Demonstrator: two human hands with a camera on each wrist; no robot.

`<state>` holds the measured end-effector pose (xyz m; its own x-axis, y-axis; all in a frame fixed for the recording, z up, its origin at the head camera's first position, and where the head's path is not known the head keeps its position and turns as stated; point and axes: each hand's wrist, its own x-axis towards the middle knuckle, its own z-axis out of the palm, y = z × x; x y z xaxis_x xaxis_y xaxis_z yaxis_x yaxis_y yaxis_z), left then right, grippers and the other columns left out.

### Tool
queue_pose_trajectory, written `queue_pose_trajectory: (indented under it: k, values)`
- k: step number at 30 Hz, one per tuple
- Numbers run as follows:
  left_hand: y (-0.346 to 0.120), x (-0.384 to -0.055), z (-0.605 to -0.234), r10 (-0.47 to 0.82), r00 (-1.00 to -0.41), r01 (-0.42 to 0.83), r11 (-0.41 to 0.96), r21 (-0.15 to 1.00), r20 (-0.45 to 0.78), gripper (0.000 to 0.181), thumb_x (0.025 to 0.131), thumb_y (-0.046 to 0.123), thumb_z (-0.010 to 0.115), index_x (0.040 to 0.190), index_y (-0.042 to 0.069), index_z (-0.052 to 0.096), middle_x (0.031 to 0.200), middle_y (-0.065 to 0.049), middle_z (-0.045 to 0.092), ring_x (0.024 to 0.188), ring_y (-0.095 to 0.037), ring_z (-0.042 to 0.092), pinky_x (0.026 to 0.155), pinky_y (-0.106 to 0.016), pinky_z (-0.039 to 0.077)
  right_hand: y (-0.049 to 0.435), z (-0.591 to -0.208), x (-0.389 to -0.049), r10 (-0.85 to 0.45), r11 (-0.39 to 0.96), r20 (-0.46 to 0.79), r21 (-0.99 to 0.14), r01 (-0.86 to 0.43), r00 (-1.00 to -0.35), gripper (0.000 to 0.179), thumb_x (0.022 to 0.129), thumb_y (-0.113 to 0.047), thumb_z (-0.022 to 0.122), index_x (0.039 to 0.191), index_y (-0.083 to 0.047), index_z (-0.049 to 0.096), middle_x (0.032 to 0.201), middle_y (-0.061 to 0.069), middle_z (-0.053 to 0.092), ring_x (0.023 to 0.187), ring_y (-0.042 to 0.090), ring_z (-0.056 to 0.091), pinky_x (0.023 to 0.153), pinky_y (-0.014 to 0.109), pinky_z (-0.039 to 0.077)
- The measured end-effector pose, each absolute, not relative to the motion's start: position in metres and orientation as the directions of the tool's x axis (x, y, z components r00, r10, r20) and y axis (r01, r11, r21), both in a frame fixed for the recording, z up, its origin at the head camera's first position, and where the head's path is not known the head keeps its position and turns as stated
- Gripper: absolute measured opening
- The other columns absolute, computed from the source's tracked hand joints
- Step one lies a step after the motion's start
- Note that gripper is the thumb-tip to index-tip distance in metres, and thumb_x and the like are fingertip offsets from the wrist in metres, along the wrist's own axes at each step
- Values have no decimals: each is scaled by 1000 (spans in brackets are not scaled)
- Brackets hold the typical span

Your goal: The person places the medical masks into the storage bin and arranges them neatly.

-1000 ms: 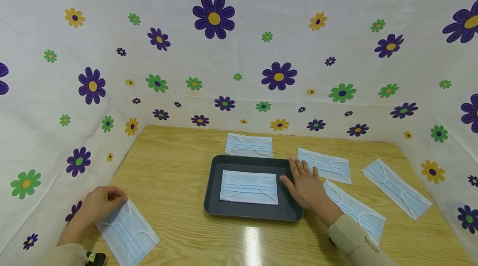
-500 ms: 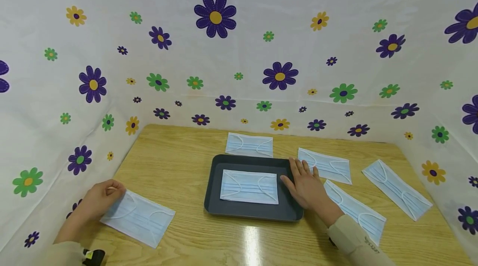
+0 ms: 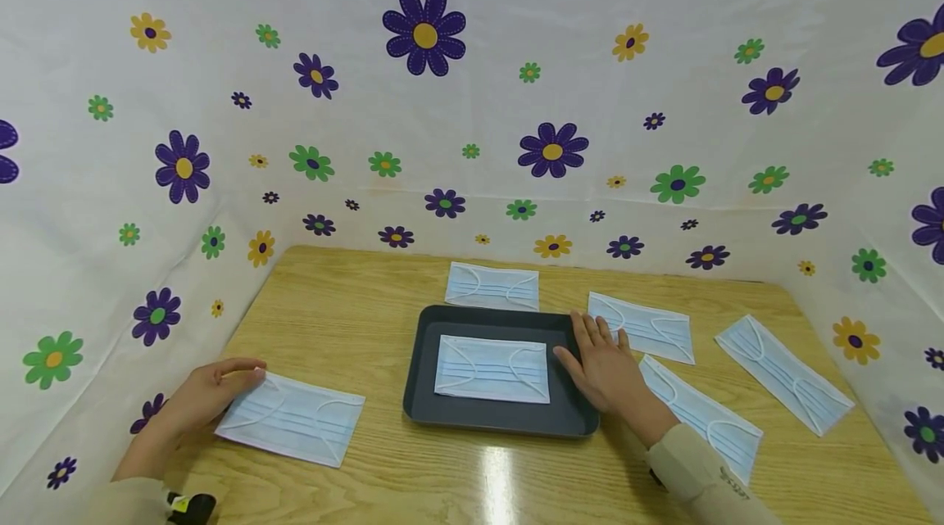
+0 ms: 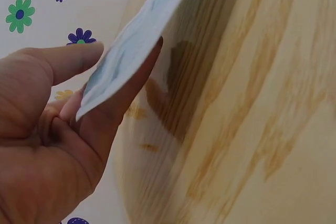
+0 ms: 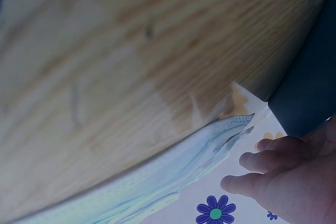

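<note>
My left hand pinches one end of a light blue face mask between thumb and fingers at the table's left. In the left wrist view that mask is raised over the wood, with fingers behind it and the thumb in front. My right hand lies with straight fingers on the right rim of a dark grey tray. Another face mask lies flat in the tray, ear loops up. In the right wrist view the right hand is beside the tray wall.
Several more masks lie on the wooden table: one mask behind the tray, one mask by the right fingers, one mask beside the right forearm and one mask farther right. Flower-printed cloth encloses the back and sides.
My left hand has moved slightly right with its mask, which has swung from a slanted position to nearly level with the tray. The right hand and tray have stayed put.
</note>
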<state>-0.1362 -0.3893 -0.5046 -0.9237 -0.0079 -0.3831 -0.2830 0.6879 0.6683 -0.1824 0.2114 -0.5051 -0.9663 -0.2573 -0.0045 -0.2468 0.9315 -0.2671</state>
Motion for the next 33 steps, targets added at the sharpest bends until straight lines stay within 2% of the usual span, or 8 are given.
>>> queue_pose_trajectory:
  k: [7,14,16,18,20,23,27,33]
  values:
    - [-386,-138,-503,-9,-922,-294,667,685,-387,78,107,51,57,149,-15,48,155,-34,47,147,-56,40,116,-64,41,211,-506,-184,-263,927,14,-273,-257,-965,77,112,-51,41,166,3,24,167,31,33,155,54,29,121,78,21]
    - [-383,-138,-498,-39,-920,-336,593,732,-391,79,110,48,52,155,-15,36,161,-39,33,151,-59,29,121,-68,32,212,-510,-185,-265,926,5,-276,-256,-964,79,112,-52,40,166,2,22,167,31,32,155,54,29,121,77,21]
    - [-382,-139,-498,-46,-918,-349,571,743,-395,80,111,48,50,157,-15,33,163,-39,30,152,-58,29,121,-64,35,212,-510,-185,-268,925,5,-279,-258,-964,79,112,-52,40,166,2,22,167,31,32,155,54,28,121,78,21]
    - [-381,-139,-497,-52,-916,-359,544,758,-397,79,111,47,49,158,-14,31,164,-39,29,151,-55,33,118,-53,45,211,-509,-185,-268,925,7,-280,-259,-963,79,112,-52,40,166,2,23,167,31,32,155,55,28,121,78,21]
    - [-380,-139,-497,-61,-916,-370,517,772,-398,79,111,48,49,159,-13,30,164,-38,29,146,-49,44,107,-36,55,211,-509,-185,-268,925,9,-277,-260,-963,78,112,-52,40,166,3,23,167,31,32,155,54,29,120,78,21]
    - [-378,-138,-497,-75,-913,-390,450,803,-402,80,111,48,49,160,-12,28,164,-37,31,124,-24,61,87,-17,56,212,-508,-184,-267,927,7,-273,-258,-964,78,113,-52,40,166,2,23,167,31,32,155,54,29,120,78,21]
    - [-373,-137,-495,-77,-916,-394,355,848,-394,82,111,48,50,162,-11,24,163,-36,31,100,2,59,83,-16,57,212,-507,-182,-266,927,6,-274,-258,-964,77,113,-51,40,166,2,23,167,31,33,154,55,29,120,78,22]
    - [-357,-138,-486,-66,-934,-357,266,896,-352,81,112,44,49,163,-11,20,165,-36,26,97,9,59,85,-14,58,212,-507,-182,-267,926,10,-274,-259,-964,77,113,-51,41,166,2,23,167,31,33,154,54,29,120,78,22]
